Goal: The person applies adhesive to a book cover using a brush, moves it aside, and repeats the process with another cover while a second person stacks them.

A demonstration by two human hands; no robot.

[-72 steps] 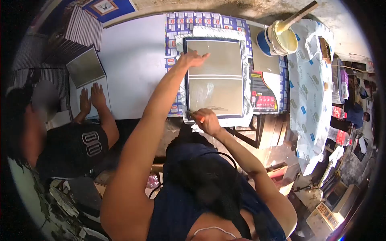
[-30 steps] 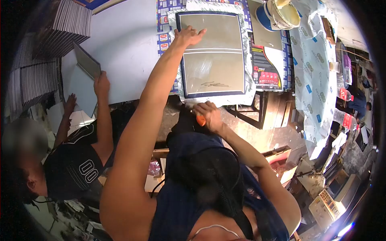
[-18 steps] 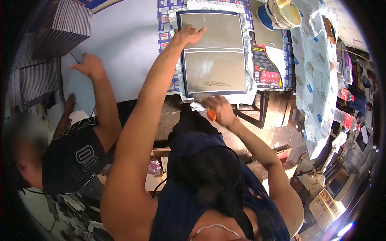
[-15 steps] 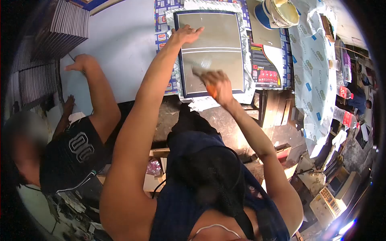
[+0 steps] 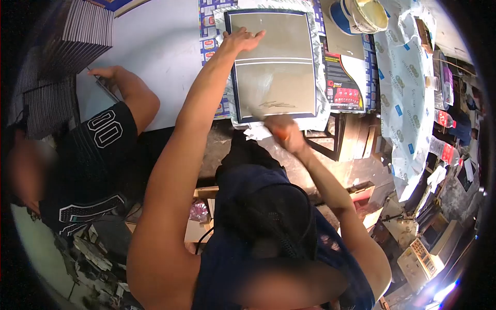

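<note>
Overhead view of a workbench. The left hand [image 5: 243, 40] lies open and flat, fingers spread, on the upper left part of a grey board panel [image 5: 281, 67] with a dark blue border. The right hand [image 5: 281, 128] is clenched around an orange-handled tool [image 5: 282, 136] at the panel's near edge. Only a sliver of the handle shows below the fingers, and the working end is blurred and partly covered by the hand, so its kind cannot be told. A faint dark mark sits on the panel just above this hand. The panel rests on a crinkled silvery sheet [image 5: 320, 111], which overlies a printed blue-and-red sheet [image 5: 209, 31]. The top edges of both are cut off by the frame. A blue-and-white bucket [image 5: 343, 13] of cream paste stands at the panel's upper right, also cropped at the top. A red-and-black printed card [image 5: 343, 88] lies just beside the panel on the right. On the left, a co-worker's hand [image 5: 106, 72] rests on the white tabletop [image 5: 160, 57], near stacked boards [image 5: 77, 36] in shadow. The person's own body hides the bench edge below the panel.
</note>
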